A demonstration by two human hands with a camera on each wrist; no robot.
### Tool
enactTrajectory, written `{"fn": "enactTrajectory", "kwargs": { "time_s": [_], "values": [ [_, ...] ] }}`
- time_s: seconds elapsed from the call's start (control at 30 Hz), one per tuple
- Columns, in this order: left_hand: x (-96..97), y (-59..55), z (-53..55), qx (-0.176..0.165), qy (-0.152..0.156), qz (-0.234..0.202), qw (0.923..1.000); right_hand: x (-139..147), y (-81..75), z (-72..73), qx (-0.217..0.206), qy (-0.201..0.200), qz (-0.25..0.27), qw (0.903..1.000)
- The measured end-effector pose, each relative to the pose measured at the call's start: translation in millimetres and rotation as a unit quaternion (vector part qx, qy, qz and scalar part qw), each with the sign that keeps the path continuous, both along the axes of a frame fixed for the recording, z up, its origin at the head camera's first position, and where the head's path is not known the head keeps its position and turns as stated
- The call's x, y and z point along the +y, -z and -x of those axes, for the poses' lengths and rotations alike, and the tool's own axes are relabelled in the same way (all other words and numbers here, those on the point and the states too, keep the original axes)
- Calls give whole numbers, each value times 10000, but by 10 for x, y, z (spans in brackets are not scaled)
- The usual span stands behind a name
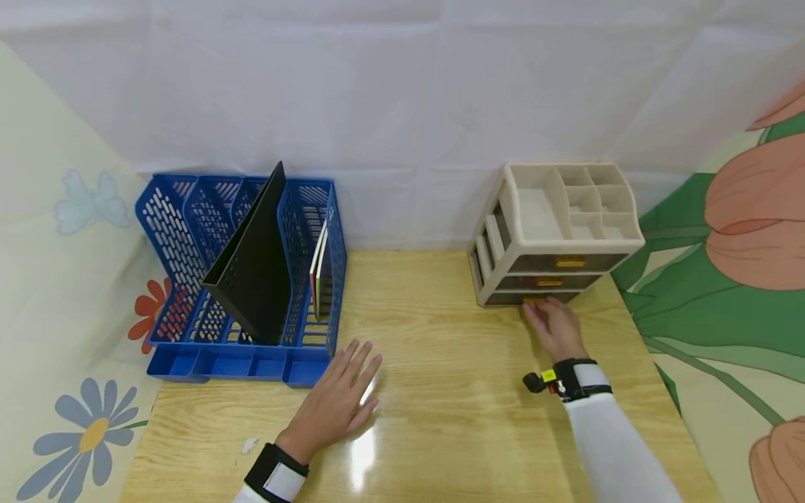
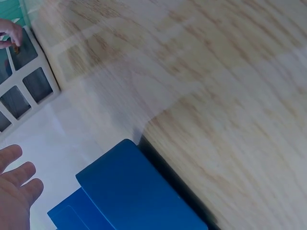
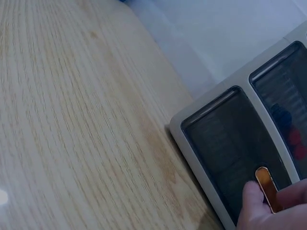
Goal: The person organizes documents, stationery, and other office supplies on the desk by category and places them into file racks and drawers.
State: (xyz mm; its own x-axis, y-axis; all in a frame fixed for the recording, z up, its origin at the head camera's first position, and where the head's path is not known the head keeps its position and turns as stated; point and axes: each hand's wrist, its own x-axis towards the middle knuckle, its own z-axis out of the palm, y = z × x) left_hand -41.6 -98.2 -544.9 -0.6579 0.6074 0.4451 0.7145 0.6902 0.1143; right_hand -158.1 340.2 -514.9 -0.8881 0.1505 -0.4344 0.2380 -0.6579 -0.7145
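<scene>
At the right stands a cream desktop drawer unit (image 1: 525,246) with three dark drawers, all pushed in. My right hand (image 1: 558,332) is at its lowest drawer (image 3: 225,148), thumb and fingers on either side of the amber handle (image 3: 266,184), pinching it. My left hand (image 1: 336,405) has its fingers spread over the table, just right of the front trays of a blue file rack (image 1: 235,365). In the left wrist view, the fingers (image 2: 19,175) show beside the blue rack's corner (image 2: 129,182).
A black folder (image 1: 258,265) leans in the blue rack, with thin booklets (image 1: 321,269) in the right slot. Open compartments (image 1: 588,202) top the drawer unit. A white scrap (image 1: 249,445) lies on the wooden table (image 1: 428,419). A white cloth (image 1: 402,112) hangs behind.
</scene>
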Motion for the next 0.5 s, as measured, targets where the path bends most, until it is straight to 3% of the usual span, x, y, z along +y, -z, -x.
{"fn": "enactTrajectory", "kwargs": {
  "time_s": [0.13,0.27,0.33,0.37,0.43,0.5],
  "values": [
    [-10,0,-4,-47,-21,-49,10000,-3,-21,23,-273,125,-9,9995],
    [-19,-23,0,-13,-14,3,10000,24,-17,-61,-335,-54,-953,9949],
    [-30,-51,8,41,6,70,10000,39,-10,-117,-204,183,-1497,9883],
    [-37,-71,16,58,31,67,10000,42,-8,-147,-78,386,-1830,9823],
    [-62,-116,34,95,100,-14,9999,49,-18,-205,231,867,-2684,9591],
    [-94,-169,55,168,162,-128,9996,59,-44,-266,584,1207,-3734,9179]
  ]
}}
